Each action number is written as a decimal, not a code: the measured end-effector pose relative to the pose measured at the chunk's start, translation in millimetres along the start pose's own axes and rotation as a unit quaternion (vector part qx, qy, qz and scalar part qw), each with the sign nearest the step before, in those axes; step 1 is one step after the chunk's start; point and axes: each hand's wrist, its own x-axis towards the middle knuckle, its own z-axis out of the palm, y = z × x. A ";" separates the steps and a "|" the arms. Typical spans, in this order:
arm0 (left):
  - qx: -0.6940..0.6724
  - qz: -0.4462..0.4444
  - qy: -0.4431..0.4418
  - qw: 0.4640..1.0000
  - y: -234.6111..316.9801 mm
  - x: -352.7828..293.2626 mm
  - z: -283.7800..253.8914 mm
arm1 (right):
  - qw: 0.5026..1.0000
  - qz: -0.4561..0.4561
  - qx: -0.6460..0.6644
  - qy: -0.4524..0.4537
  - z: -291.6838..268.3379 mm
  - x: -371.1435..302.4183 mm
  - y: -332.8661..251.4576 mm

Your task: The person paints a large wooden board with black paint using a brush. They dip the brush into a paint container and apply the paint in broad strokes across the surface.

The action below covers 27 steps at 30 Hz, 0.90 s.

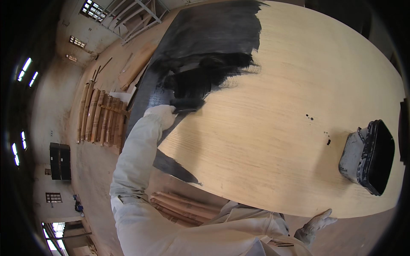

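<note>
My left hand [162, 115], in a white glove, is closed at the left part of a large pale wood-grain panel [265, 141]. It holds a wide spreading tool [188, 105] coated in black; its exact kind is hard to make out. The tool rests on the panel at the lower end of a wet black coating [213, 30], whose ragged edge meets bare wood. At the panel's near edge, my right hand [316, 225] wears a stained white glove. Its fingers are stretched out and nothing is in it.
A tub [352, 157] with a black-smeared rim and dark inside stands on the panel's right side, near several black drips [328, 141]. Brown wrapped bundles [102, 117] lie on the floor at left, and more [183, 207] below the panel. A metal frame [136, 17] stands far off.
</note>
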 end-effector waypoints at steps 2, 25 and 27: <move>-0.015 -0.046 0.013 0.999 -30.7 3.5 10.1 | 1.000 -0.001 -0.005 0.005 6.2 5.4 9.8; -0.025 -0.033 -0.002 0.999 -65.0 -30.6 51.1 | 0.999 0.011 0.026 -0.015 1.8 1.4 -4.9; -0.036 -0.019 -0.013 0.999 -27.8 -52.7 32.8 | 1.000 0.001 0.030 -0.010 3.5 -2.0 -7.7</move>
